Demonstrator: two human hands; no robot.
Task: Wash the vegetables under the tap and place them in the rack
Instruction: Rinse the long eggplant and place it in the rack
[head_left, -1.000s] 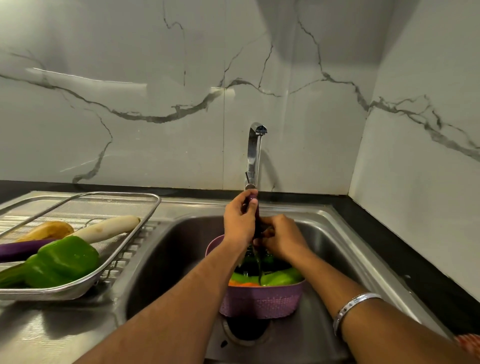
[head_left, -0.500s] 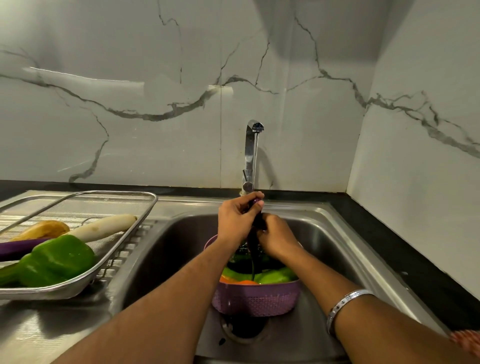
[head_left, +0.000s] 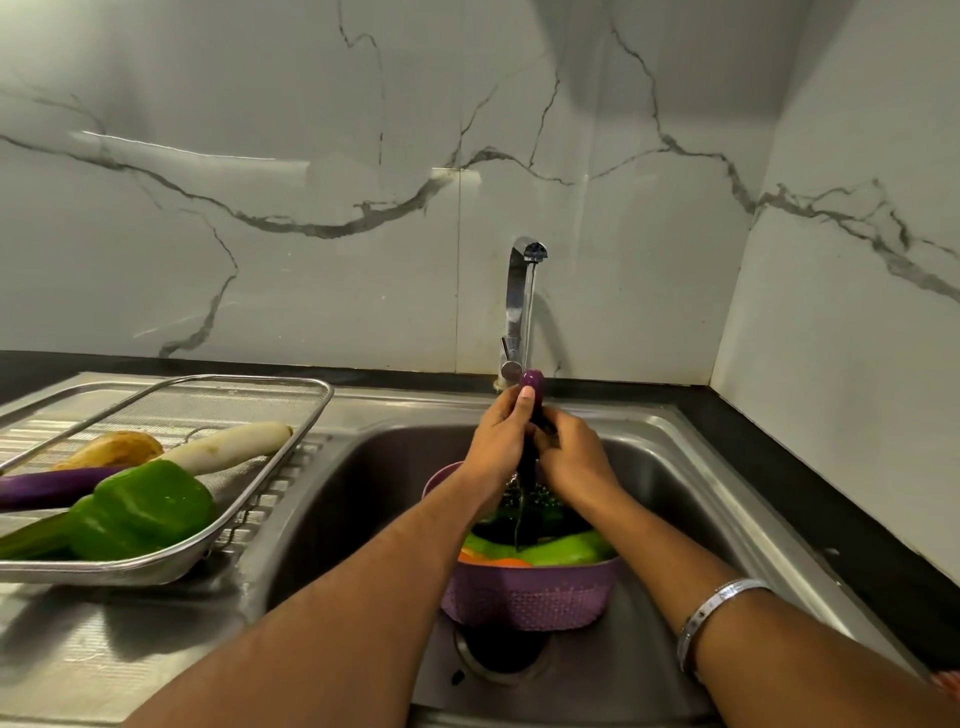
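Both my hands hold a slim purple eggplant (head_left: 532, 385) upright under the chrome tap (head_left: 521, 306), with water running down it. My left hand (head_left: 500, 441) grips its upper part, thumb near the tip. My right hand (head_left: 574, 456) grips lower down. Below them a purple perforated basket (head_left: 530, 597) stands in the steel sink (head_left: 363, 493) and holds green and orange vegetables. On the left drainboard a wire-mesh rack (head_left: 280, 467) holds a green bell pepper (head_left: 145, 506), a white radish (head_left: 228, 447), a purple eggplant (head_left: 52, 488) and a brown potato (head_left: 111, 449).
A marble-patterned wall rises behind the sink and on the right. A black counter strip (head_left: 810, 483) runs along the right side. The sink drain (head_left: 501, 652) lies just in front of the basket. A silver bangle (head_left: 719, 608) is on my right wrist.
The eggplant's tip now sticks out above my left hand, where before my fingers covered it. Both hands stay under the tap over the basket.
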